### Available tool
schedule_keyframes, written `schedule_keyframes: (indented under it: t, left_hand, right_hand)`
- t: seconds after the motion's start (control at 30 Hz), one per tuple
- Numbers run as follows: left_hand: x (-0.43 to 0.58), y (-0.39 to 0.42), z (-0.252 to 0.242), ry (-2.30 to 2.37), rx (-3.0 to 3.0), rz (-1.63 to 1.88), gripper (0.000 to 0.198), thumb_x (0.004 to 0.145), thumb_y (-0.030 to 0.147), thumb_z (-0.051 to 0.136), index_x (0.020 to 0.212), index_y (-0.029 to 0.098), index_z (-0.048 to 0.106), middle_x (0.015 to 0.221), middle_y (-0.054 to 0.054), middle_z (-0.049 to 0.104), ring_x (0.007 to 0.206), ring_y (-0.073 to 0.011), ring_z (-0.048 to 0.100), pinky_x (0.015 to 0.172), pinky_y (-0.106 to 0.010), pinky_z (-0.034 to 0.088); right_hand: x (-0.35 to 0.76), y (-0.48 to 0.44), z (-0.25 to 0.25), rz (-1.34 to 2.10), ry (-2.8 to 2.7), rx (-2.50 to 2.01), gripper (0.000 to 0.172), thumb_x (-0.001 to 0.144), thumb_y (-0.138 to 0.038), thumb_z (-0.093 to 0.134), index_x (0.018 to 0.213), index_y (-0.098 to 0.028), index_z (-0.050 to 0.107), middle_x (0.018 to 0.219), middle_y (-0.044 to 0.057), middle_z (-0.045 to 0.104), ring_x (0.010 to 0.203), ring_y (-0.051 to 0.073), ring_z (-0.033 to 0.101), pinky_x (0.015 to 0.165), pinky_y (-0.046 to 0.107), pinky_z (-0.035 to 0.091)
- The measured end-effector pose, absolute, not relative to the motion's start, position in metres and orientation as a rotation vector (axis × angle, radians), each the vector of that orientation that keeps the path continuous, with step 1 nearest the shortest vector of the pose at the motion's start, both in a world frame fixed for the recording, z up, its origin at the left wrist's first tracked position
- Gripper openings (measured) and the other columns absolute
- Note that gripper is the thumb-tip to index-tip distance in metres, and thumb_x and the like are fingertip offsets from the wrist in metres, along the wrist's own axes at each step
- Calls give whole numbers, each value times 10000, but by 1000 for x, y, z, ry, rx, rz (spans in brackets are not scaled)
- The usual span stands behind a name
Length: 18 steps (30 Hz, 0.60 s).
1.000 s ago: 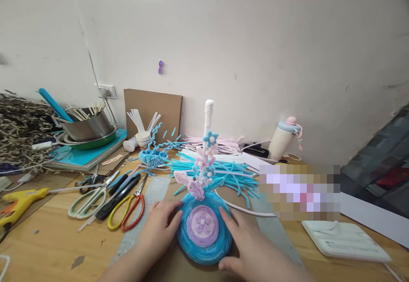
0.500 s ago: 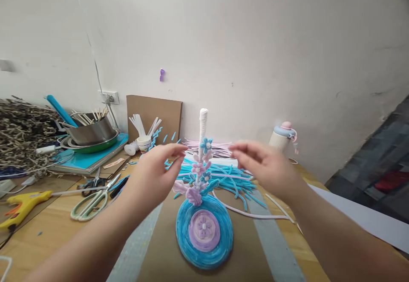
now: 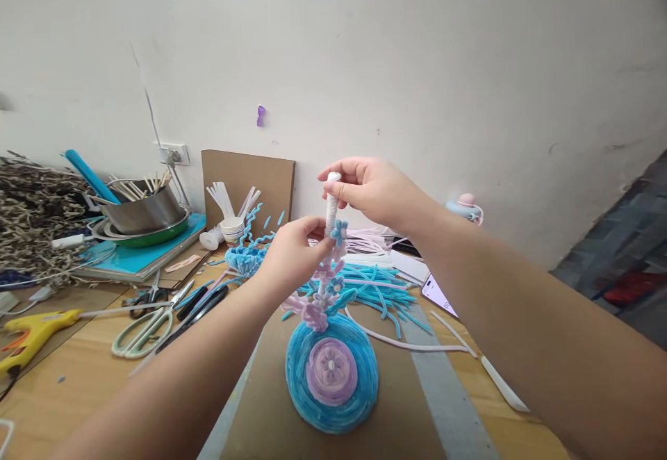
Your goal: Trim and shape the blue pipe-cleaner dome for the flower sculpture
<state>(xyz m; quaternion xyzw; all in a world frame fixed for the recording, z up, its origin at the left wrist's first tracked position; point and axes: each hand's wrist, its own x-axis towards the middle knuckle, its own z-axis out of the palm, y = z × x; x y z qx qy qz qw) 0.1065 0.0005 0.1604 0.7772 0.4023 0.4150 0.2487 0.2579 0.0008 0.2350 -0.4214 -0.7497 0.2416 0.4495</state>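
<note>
A white wrapped post rises from behind a round blue disc that has a purple-and-pink centre with a small flower on it. Blue and lilac fuzzy flowers climb the post's lower part. My right hand pinches the post's tip between thumb and fingers. Lower down, my left hand has its thumb and fingers closed around the post just beside the top blue flower. Its fingertips are partly hidden behind the post. The disc stands on a brown board.
Loose blue pipe cleaners lie behind the post. Left are scissors, a yellow glue gun and a metal pot of sticks. A phone and a bottle are to the right. Cardboard leans on the wall.
Both hands have moved inward from either side of the post and closed on it, the right at its tip, the left lower down. The post and disc have hardly moved.
</note>
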Motion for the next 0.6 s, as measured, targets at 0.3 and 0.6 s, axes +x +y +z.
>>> schedule_keyframes:
  t: [0.3, 0.6]
  left_hand:
    - [111, 0, 164, 1120, 2224, 1103, 171, 815, 214, 461, 844, 168, 623, 778, -20, 687, 706, -168, 611, 598, -263, 423]
    - [109, 1, 166, 1253, 2274, 1099, 217, 829, 315, 473, 795, 188, 645, 637, 21, 644, 537, -121, 485, 498, -234, 329]
  right_hand:
    - [261, 9, 237, 646, -1987, -958, 181, 761, -14, 554, 813, -185, 586, 719, 4, 662, 629, 118, 604, 575, 244, 475]
    - [261, 8, 246, 533, -2102, -1110, 162, 780, -38, 558, 772, -192, 608, 574, -16, 590, 544, 125, 572, 487, 237, 428]
